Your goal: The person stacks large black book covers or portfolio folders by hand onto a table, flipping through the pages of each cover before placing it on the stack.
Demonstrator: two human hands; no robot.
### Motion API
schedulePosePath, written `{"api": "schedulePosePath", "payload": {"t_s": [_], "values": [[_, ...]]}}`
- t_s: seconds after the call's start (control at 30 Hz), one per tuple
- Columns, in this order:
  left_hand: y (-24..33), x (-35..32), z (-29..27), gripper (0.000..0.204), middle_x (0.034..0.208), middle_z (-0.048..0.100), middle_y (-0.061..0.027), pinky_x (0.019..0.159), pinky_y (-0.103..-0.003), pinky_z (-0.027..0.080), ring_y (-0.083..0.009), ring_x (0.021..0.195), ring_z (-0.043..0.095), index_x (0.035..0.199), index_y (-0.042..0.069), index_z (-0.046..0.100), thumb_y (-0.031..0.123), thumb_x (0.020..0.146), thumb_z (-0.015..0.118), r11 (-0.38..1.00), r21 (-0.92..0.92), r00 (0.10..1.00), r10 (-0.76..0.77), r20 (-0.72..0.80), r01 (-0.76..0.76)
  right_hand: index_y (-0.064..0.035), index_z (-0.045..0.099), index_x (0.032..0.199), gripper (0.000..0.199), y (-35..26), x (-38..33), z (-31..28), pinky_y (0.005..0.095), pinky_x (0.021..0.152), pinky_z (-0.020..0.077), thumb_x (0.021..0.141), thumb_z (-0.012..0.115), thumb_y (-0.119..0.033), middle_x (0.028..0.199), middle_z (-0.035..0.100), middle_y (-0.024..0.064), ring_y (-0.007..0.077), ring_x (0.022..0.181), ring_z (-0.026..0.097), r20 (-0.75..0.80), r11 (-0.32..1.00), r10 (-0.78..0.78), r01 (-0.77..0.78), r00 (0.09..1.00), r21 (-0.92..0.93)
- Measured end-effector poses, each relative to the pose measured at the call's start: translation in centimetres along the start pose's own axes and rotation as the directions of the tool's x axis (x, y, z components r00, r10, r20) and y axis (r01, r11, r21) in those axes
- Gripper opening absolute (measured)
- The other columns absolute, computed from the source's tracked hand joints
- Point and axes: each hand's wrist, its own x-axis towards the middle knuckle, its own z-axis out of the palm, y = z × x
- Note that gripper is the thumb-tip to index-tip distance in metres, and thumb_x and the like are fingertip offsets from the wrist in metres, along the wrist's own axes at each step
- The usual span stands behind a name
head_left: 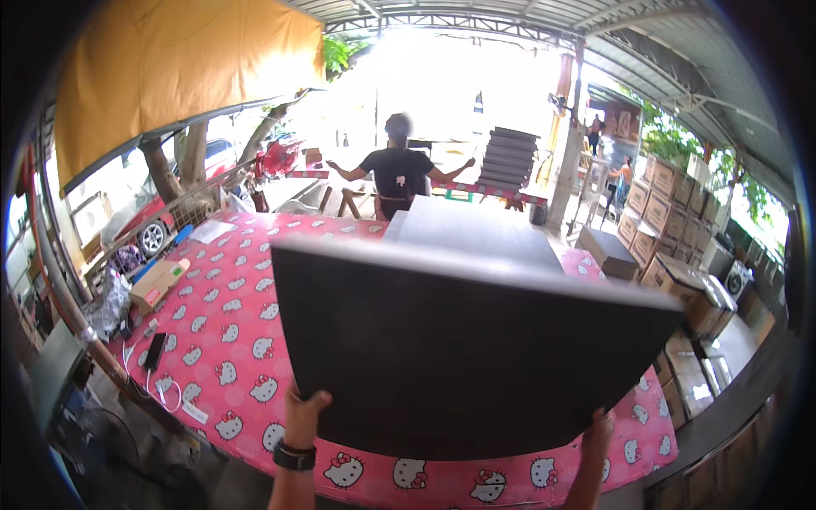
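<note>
Large dark flat panel, gripped at lower corners by left hand and right hand, raised above pink cat-print tablecloth.

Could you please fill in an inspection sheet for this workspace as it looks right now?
Surface: table under a pink cartoon-cat cloth.
Job's things: large dark panel lifted over the table; a dark stack behind it.
Clutter: small carton, paper sheet, black phone.
Hands: left hand and right hand grip the panel's lower edge.
Cables: white cable by the phone.
Surroundings: person at a far table, stacked brown boxes, red car.
</note>
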Motion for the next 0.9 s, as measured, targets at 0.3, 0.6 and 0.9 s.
{"api": "schedulePosePath", "payload": {"t_s": [0.3, 0.6, 0.9], "values": [[16.0, 23.6, 14.4, 0.068, 0.086, 0.062, -0.0083, 0.069, -0.029, 0.049, -0.0137, 0.077, 0.058, 0.096, -0.008, 0.061, 0.058, 0.080, 0.061, 0.887, 0.456, 0.995, 0.040, 0.091, -0.078, 0.0106, 0.050, 0.119, 0.079, -20.5, 24.1, 15.9, 0.0314, 0.078, 0.0494, 0.075, 0.067, -0.052, 0.104, 0.061, 0.0177, 0.0209, 0.091, 0.060, 0.070, 0.930, -0.165, 0.178, 0.984, -0.322], [-1.8, 37.9, 20.2, 0.084, 0.141, 0.036, -0.0185, 0.107, -0.038, 0.024, -0.0305, 0.133, 0.029, 0.139, 0.009, 0.035, 0.066, 0.079, 0.051, 0.255, 0.930, 0.925, -0.205, 0.319, -0.264, -0.0013, 0.050, 0.126, 0.093, -0.9, 40.4, 16.5, 0.0395, 0.098, 0.0385, 0.068, 0.056, -0.074, 0.122, 0.055, 0.0213, 0.0349, 0.116, 0.050, 0.182, 0.118, -0.468, 0.265, 0.865, -0.957], [-7.5, 46.9, 11.1, 0.093, 0.123, 0.054, -0.0196, 0.093, -0.032, 0.041, -0.0238, 0.114, 0.052, 0.131, -0.004, 0.042, 0.073, 0.078, 0.047, 0.369, 0.925, 0.850, -0.513, 0.119, 0.093, 0.0044, 0.040, 0.132, 0.097, -2.5, 39.6, 19.1, 0.0383, 0.101, 0.0349, 0.075, 0.047, -0.074, 0.127, 0.050, 0.0231, 0.0308, 0.120, 0.048, 0.058, 0.418, 0.514, -0.192, 0.856, -0.888]]}}
